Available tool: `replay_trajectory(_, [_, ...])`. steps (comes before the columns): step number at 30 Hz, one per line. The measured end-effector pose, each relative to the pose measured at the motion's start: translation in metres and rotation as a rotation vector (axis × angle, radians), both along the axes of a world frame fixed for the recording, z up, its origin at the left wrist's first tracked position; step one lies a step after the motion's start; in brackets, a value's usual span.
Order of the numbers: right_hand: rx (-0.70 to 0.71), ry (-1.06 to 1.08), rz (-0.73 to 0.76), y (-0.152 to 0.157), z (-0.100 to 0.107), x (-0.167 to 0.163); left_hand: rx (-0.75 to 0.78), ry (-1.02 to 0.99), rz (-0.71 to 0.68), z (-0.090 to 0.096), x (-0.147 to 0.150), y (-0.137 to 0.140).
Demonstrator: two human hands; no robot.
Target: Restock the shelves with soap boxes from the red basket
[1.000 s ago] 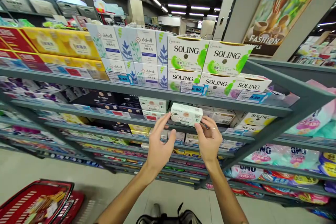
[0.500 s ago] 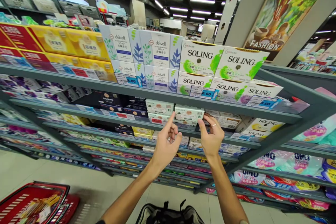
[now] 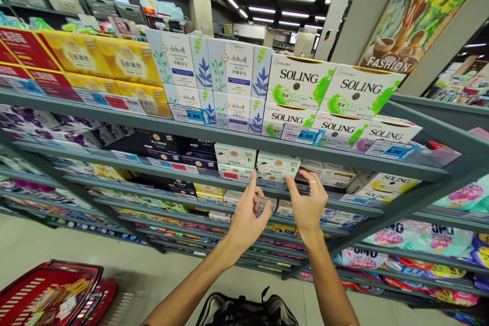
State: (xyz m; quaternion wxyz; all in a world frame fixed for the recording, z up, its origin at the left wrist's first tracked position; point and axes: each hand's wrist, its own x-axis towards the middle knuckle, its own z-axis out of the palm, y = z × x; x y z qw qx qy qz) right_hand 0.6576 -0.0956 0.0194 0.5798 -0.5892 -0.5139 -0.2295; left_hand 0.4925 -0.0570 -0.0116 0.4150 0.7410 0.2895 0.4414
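Two stacks of pale green soap boxes stand side by side on the second shelf. My left hand (image 3: 248,216) is open in front of them, its index fingertip at the lower left edge of the right-hand soap box (image 3: 278,164). The other pale green soap box (image 3: 236,155) is just left of that fingertip. My right hand (image 3: 308,209), with a ring on one finger, has its thumb at the same box's lower right corner. Its other fingers are spread beside the box, and neither hand holds anything.
Above runs a shelf edge (image 3: 244,136) with delvell boxes (image 3: 239,69) and SOLING boxes (image 3: 296,81) over it. Dark boxes (image 3: 163,141) sit to the left. A red shopping basket (image 3: 34,285) is on the floor at lower left; a dark bag (image 3: 246,310) is below me.
Both hands have dropped slightly against the right-hand soap box. The left index fingertip has slid down its left edge, and the right fingers have come away from its side.
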Motion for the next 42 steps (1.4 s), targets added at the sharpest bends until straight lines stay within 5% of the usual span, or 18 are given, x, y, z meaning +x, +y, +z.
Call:
replay_trajectory(16, [0.031, 0.005, -0.018, 0.006, -0.004, -0.002, 0.178, 0.114, 0.070, -0.019, 0.006, 0.004])
replay_trajectory(42, [0.022, -0.022, -0.045, 0.010, -0.005, -0.001, 0.171, 0.145, 0.051, -0.022, 0.005, 0.010])
